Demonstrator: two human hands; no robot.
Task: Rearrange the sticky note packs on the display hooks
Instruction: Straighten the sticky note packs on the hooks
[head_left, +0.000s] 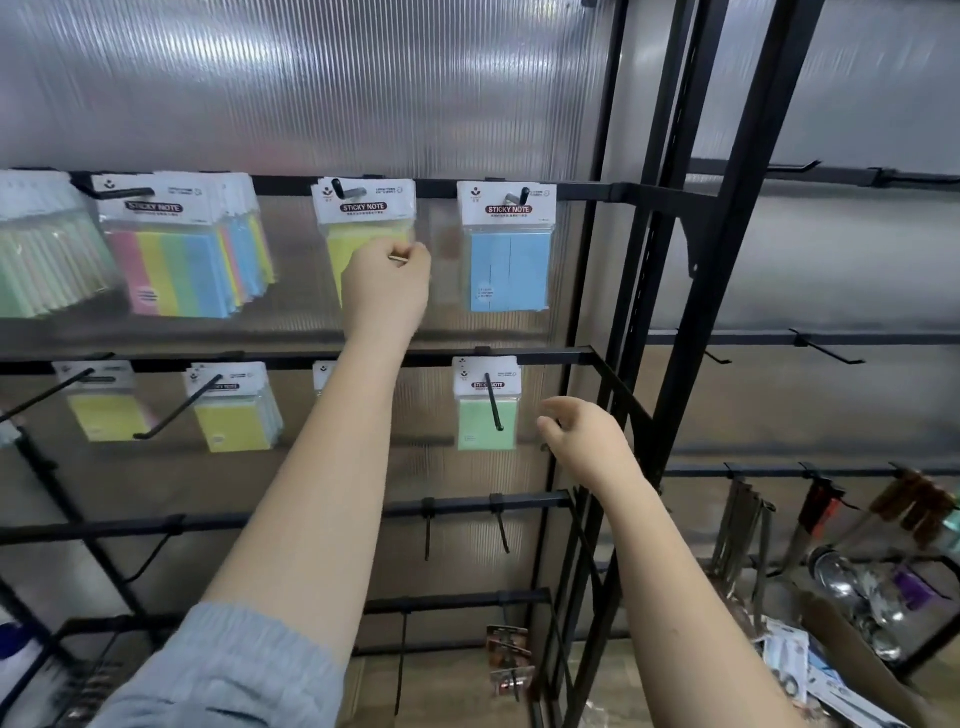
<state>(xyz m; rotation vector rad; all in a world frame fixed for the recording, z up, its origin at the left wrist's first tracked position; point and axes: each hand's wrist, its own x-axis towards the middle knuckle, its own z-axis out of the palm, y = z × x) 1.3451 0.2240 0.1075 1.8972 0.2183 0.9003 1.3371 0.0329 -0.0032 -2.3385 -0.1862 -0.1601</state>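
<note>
Hanging on the top rail: yellow sticky note pack (363, 218) on its hook (340, 188), partly covered by the left hand (387, 283). Left hand raised against the pack's lower half, fingers curled, pinching a thin edge at the fingertips; whether that edge belongs to the pack, cannot tell. Hanging just to the right on the same rail, apart from it: blue sticky note pack (509, 249). Hanging to the left: thick bunch of multicolour packs (182, 254), tilted, with pale green packs (41, 249) at the frame edge. Hanging on the second rail (550, 357): green pack (487, 410) with a long hook across its front, two yellow packs (234, 410) further left. Right hand (582, 436) hovering just beside the green pack, fingers loosely curled, holding nothing. Lower rails carrying bare hooks. Showing on the left arm: grey sleeve (228, 670). Hanging on the neighbouring rack at lower right: kitchen utensils (841, 551).
</note>
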